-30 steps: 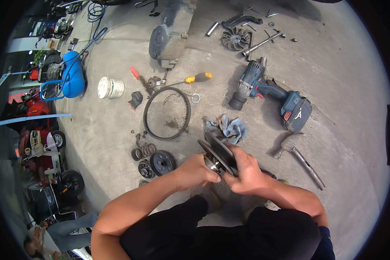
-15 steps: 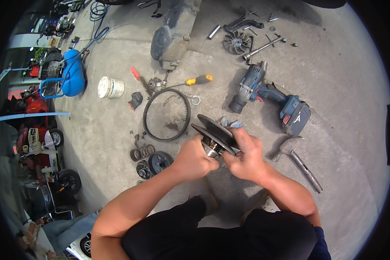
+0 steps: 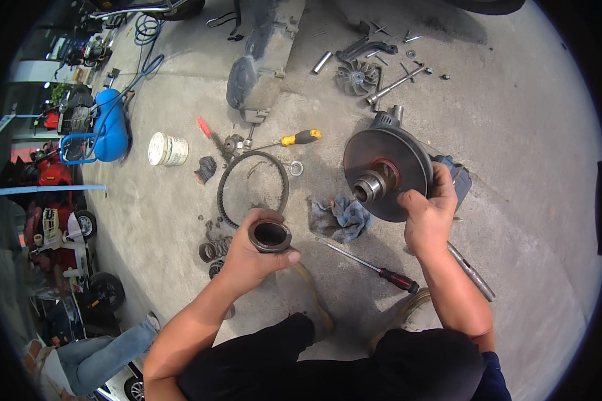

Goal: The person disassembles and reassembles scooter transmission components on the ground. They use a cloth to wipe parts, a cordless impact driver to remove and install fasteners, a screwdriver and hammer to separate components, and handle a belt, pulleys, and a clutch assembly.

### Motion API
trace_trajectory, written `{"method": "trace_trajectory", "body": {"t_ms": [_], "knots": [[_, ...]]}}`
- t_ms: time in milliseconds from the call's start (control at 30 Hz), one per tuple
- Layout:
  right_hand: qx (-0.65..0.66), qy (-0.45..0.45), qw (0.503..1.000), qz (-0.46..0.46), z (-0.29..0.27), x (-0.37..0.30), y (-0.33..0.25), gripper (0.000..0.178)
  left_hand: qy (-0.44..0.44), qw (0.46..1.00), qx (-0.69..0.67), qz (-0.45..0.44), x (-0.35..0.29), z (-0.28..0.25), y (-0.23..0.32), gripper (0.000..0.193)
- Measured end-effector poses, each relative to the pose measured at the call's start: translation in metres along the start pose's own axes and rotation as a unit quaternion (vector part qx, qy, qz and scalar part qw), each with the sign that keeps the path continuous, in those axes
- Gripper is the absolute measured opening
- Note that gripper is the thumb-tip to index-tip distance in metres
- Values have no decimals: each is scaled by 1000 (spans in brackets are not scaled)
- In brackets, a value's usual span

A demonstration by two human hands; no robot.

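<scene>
My left hand (image 3: 246, 262) is wrapped round a short, dark metal sleeve (image 3: 269, 236), its round opening facing up. The thumb lies along its near side. To the right, my right hand (image 3: 429, 224) grips the lower right rim of a large dark pulley (image 3: 398, 148), thumb on the face and fingers behind. A shiny hub (image 3: 369, 186) sticks out of the pulley's middle toward me. Sleeve and pulley are well apart. Behind the pulley, an impact wrench (image 3: 456, 175) is mostly hidden. A crumpled blue-grey rag (image 3: 341, 219) lies on the floor between my hands.
A drive belt (image 3: 219, 194), nut (image 3: 296, 168), yellow-handled screwdriver (image 3: 301, 138) and white tub (image 3: 168, 150) lie beyond my left hand. A red-black screwdriver (image 3: 396, 279) and hammer handle (image 3: 471, 271) are nearer. A finned fan wheel (image 3: 358, 78) sits far off; a blue air tank (image 3: 111, 125) stands left.
My hands, together at the pulley before, have parted. The left moved left with the sleeve; the right lifted the pulley away to the right and turned its face toward me.
</scene>
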State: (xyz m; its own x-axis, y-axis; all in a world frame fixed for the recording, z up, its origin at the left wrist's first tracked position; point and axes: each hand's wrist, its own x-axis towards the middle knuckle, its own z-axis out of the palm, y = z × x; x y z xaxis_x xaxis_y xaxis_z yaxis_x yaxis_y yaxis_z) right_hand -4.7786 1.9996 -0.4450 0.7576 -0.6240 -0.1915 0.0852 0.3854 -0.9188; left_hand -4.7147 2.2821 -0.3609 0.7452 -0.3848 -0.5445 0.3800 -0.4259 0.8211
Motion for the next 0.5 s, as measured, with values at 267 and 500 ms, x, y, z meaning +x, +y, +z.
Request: {"method": "trace_trajectory", "body": {"t_ms": [267,500], "knots": [[-18,-21,999,34,1,-34,6,38,-22,987,102,121,-6,3,8,76],[-56,-13,998,25,-2,-36,2,37,-3,943,144,298,-3,0,-7,74]]}}
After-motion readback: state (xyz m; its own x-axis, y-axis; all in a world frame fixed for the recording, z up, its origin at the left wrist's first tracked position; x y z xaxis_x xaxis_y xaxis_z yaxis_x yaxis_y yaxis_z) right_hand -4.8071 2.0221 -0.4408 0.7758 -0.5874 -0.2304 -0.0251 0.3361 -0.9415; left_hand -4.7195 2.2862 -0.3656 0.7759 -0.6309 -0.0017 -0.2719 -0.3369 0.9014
